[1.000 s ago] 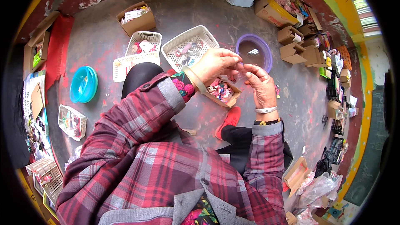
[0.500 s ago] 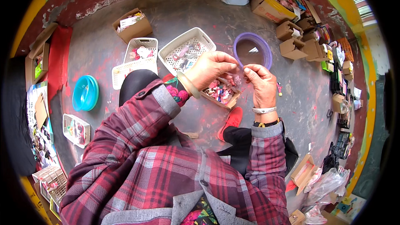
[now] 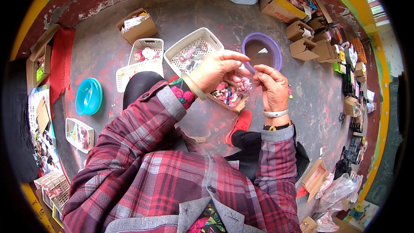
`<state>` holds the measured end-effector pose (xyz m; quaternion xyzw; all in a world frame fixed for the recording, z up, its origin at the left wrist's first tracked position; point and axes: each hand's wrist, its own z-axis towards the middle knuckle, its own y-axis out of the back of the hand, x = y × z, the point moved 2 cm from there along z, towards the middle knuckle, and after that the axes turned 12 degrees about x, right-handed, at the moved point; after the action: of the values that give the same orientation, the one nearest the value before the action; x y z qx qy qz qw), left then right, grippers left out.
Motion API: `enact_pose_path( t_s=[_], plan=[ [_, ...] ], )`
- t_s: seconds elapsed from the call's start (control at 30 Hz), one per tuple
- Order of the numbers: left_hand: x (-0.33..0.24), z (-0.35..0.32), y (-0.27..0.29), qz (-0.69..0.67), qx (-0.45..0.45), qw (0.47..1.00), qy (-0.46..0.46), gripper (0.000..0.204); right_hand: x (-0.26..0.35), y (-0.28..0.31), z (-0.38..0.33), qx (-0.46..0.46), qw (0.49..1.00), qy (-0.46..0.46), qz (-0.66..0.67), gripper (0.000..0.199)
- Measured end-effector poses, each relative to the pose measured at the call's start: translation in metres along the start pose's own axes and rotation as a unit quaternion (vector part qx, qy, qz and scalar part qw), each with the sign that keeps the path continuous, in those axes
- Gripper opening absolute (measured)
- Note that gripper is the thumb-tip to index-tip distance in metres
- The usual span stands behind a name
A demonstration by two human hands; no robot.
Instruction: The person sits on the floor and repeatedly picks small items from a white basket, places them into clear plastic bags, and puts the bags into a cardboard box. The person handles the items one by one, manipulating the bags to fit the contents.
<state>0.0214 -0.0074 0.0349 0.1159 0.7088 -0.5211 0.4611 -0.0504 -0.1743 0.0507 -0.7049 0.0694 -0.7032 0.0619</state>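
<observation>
- A round blue plastic bowl (image 3: 89,96) sits on the grey floor (image 3: 103,51) at the left.
- Behind it stands a brown cardboard box (image 3: 137,27).
- A white plastic basket (image 3: 192,52) lies near the middle.
- The left hand (image 3: 217,67) pinches a tiny pink piece (image 3: 246,84) with fingers together.
- The right hand (image 3: 271,87) touches it too, fingertips closed.
- Both hover over a small open box of pink bits (image 3: 228,97).
- A round purple tub (image 3: 261,51) sits behind the hands.
- Small brown boxes (image 3: 308,39) crowd the right edge.

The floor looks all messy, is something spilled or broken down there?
Nothing looks spilled. The floor has worn red paint patches, and a few small bits lie loose near the purple bowl. Both hands, left and right, hold a tiny pink piece over a small box of trinkets.
</observation>
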Motion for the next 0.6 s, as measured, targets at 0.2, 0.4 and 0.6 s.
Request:
enact_pose_path(
  t_s=[0.2,0.4,0.6],
  plan=[
    [0.0027,-0.0014,0.006,-0.042,0.027,0.998,-0.025,0.019,0.0012,-0.0038,0.001,0.024,0.999,0.006,0.023,0.012],
    [-0.0019,-0.0004,0.0015,-0.04,0.01,0.999,-0.032,0.016,0.0041,-0.0057,0.0004,0.031,0.999,0.019,-0.029,0.013],
    [0.004,0.0001,0.0062,0.039,-0.006,0.998,-0.052,0.017,0.0051,0.0008,0.0016,0.04,0.994,0.039,-0.097,0.015]
  ],
)
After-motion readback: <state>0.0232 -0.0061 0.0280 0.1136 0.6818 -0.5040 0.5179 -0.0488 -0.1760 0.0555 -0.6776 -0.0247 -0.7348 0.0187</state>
